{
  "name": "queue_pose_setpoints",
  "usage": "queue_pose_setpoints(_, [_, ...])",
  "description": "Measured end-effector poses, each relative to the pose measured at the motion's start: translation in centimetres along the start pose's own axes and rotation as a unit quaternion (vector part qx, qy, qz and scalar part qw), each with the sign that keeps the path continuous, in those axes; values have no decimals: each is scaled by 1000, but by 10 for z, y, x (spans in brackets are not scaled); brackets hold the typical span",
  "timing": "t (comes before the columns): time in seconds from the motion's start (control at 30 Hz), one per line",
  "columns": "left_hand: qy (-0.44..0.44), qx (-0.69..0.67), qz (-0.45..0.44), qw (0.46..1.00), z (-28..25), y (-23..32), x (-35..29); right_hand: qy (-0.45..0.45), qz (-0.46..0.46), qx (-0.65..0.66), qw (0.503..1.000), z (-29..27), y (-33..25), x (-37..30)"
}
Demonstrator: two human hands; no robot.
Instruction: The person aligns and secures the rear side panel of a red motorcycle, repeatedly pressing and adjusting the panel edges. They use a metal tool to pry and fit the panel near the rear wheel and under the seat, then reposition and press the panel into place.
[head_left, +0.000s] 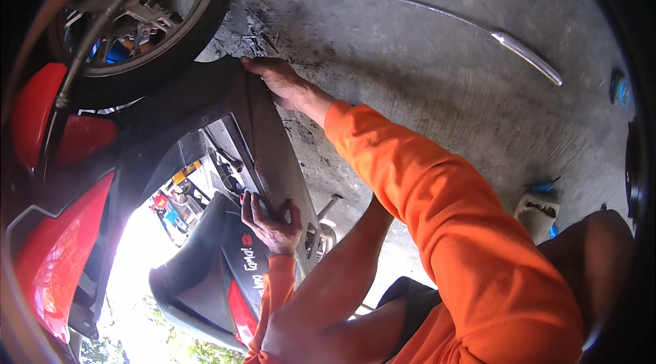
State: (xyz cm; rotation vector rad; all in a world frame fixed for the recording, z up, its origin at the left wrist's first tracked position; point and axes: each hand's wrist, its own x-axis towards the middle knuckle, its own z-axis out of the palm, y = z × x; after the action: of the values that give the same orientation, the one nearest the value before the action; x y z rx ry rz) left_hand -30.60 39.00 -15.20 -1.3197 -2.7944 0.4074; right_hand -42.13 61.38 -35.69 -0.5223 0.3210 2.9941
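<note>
Panel of dark, elongated plastic (268, 140) is pointed lengthwise toward the black-tyred wheel (149, 21), gripped by half-curled right hand (279, 81) and half-curled left hand (273, 229).

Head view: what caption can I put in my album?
Right hand up near the wheel, left hand lower down, both touching the dark panel of a motorbike.

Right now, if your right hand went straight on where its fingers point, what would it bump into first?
Probably the black tyre. The right hand points that way, over the corner of the dark panel it touches. How far off the tyre is, I can't be sure.
</note>
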Motion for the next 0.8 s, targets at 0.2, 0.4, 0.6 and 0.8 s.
queue_pose_setpoints(0.2, [9, 15, 5, 1000, 0, 2, 2, 1, -12, -8, 1000, -1, 2, -1])
queue_pose_setpoints(0.4, [12, 17, 3, 1000, -1, 5, 4, -44, -21, 31, 998, -9, 10, 3])
queue_pose_setpoints(0.6, [13, -13, -5, 1000, -1, 2, 2, 44, -107, -271, 956, -10, 15, 6])
queue_pose_setpoints(0.8, [-2, -48, -29, 998, -4, 0, 2, 83, -190, -263, 942, 8, 30, -2])
